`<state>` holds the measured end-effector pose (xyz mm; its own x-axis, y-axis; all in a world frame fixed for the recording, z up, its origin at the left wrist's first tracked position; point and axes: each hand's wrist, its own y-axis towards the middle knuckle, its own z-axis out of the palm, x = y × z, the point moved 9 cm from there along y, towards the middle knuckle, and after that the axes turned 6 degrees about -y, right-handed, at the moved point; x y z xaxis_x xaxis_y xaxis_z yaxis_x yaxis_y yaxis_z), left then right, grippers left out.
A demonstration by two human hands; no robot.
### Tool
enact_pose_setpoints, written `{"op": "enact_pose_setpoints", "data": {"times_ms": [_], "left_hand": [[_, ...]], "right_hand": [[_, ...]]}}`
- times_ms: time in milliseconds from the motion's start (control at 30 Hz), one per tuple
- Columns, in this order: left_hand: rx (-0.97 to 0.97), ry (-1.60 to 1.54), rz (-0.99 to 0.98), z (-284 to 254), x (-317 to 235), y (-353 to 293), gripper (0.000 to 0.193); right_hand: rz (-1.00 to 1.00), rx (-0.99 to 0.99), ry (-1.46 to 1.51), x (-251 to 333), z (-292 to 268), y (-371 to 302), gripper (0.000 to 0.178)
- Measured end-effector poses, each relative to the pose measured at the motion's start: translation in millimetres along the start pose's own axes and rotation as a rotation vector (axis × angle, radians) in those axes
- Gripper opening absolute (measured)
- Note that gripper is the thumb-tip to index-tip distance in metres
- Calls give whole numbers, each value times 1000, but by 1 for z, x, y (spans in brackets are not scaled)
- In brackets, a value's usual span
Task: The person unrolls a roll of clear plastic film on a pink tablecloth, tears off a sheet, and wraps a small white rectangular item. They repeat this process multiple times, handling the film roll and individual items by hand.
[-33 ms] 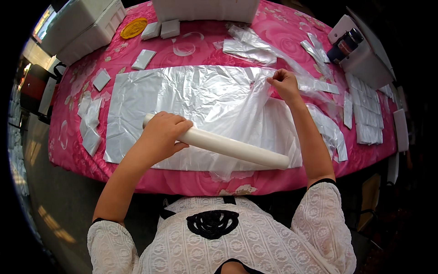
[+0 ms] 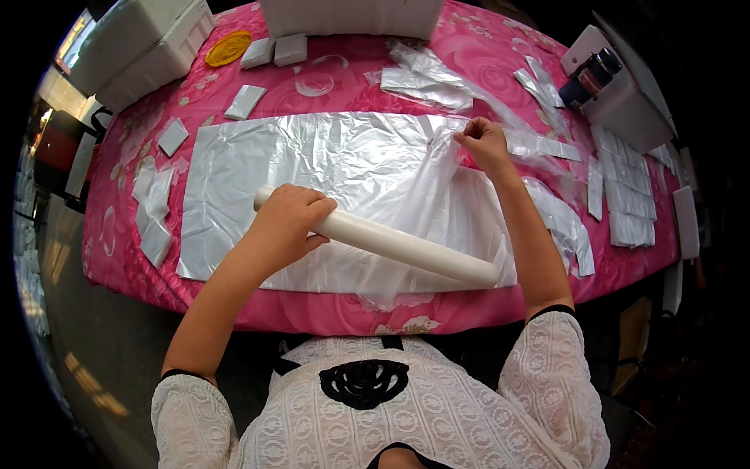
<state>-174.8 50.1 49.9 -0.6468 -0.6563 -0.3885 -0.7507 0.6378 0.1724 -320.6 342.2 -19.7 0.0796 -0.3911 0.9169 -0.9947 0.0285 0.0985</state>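
Observation:
My left hand [image 2: 287, 223] is closed round a long white tube [image 2: 406, 248] near its left end. The tube slants down to the right, over a stack of flat, shiny clear plastic bags [image 2: 234, 168] spread across the table. My right hand [image 2: 483, 144] pinches the upper edge of a thin clear plastic bag [image 2: 441, 184]. From that pinch the film hangs in loose folds toward the near side, partly behind the tube. Its lower end [image 2: 380, 291] reaches the table's front edge.
Folded plastic packets lie at the left [image 2: 154, 215] and right [image 2: 629, 187]. Loose film [image 2: 426, 78] crumples at the back. White foam boxes [image 2: 351, 17] line the far edge, near a coil of yellow tape [image 2: 228, 49]. A dark bottle [image 2: 591, 78] leans against a box at right.
My left hand and the tube have shifted slightly right, the tube's left end rising a little. My right hand has edged left with the film still pinched.

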Motion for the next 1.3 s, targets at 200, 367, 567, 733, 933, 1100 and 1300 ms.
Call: {"op": "enact_pose_setpoints", "data": {"times_ms": [200,367,567,733,933,1100,1300], "left_hand": [[-76,-334,279,55,-66,1,43],[284,-91,261,115,-82,-26,84],[281,-153,263,116,-87,-29,79],[266,-157,249,116,-87,-29,79],[275,-149,255,116,-89,-29,83],[262,-150,251,116,-88,-32,84],[244,-158,263,118,-89,-30,82]], "right_hand": [[109,33,25,-14,11,-4,16],[222,47,52,-17,17,-6,16],[139,-139,-128,-11,0,-7,15],[-100,9,-237,59,19,-66,30],[-308,325,-720,80,70,-178,50],[-307,189,-851,71,43,-177,55],[45,-134,-988,25,-54,-142,55]]}}
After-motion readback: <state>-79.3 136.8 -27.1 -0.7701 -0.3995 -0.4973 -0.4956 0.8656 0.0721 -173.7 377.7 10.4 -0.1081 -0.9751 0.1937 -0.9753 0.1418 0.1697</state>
